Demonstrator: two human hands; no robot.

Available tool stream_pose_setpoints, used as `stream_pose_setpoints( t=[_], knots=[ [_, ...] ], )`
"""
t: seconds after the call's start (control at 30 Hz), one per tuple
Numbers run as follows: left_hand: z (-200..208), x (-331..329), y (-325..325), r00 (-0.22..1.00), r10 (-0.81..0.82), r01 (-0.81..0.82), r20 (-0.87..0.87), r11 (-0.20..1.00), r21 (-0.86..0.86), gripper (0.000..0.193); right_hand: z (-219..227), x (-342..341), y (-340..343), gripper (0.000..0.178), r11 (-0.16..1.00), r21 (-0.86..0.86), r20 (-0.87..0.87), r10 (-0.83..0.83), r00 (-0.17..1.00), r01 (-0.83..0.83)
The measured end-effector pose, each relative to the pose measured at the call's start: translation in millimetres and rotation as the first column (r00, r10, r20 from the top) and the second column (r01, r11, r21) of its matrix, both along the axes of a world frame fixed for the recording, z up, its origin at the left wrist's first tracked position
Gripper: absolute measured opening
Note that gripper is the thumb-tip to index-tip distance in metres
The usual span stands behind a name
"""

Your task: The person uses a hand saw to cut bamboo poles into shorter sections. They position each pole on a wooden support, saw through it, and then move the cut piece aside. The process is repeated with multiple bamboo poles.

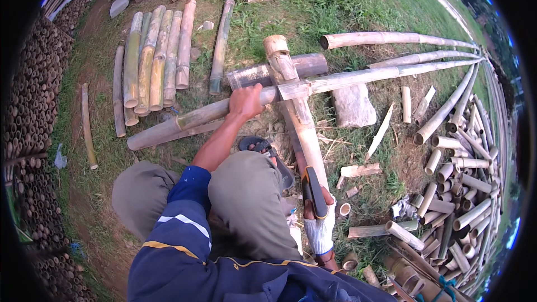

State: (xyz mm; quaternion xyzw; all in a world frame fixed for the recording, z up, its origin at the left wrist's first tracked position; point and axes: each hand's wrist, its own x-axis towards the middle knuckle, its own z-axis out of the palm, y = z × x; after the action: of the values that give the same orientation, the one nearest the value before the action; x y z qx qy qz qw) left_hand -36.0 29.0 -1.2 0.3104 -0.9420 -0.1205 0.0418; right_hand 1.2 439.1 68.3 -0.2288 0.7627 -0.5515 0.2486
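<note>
My left hand [246, 102] is wrapped round a long bamboo pole [204, 116], which runs from the near left across to the far right. My right hand [321, 223], in a white knit glove, grips the black and orange handle of a hand saw [317, 193]. The saw's blade stretches forward from the handle toward the pole, beside a thick bamboo support [310, 142]. The pole crosses over this support close to its notched upper end. Beneath that end lies a dark, thick log [310, 65]. Whether the teeth touch the pole I cannot tell.
Several cut bamboo lengths [148, 59] lie in a row at left. A heap of short bamboo pieces [470, 190] spreads at right. A pale stone block [354, 105] sits beyond the support, under the pole. Bamboo stacks [36, 95] line the far left.
</note>
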Motion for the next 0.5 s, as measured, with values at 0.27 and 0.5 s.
stream_pose_setpoints(
  t=[0.27, 0.5],
  knots=[
    [0, -7, -11, 1.000, -0.008, 0.008, 0.000, 1.000, -0.012, 0.044, -16, -75, -153, 0.037, 0.974, -0.226, -0.219, -0.046, 0.975, -0.005],
    [0, -5, -8, 1.000, -0.013, 0.013, 0.009, 1.000, 0.009, 0.043, 2, 15, 28, 0.022, 0.993, -0.025, 0.223, -0.107, 0.969, 0.116]
  ],
)
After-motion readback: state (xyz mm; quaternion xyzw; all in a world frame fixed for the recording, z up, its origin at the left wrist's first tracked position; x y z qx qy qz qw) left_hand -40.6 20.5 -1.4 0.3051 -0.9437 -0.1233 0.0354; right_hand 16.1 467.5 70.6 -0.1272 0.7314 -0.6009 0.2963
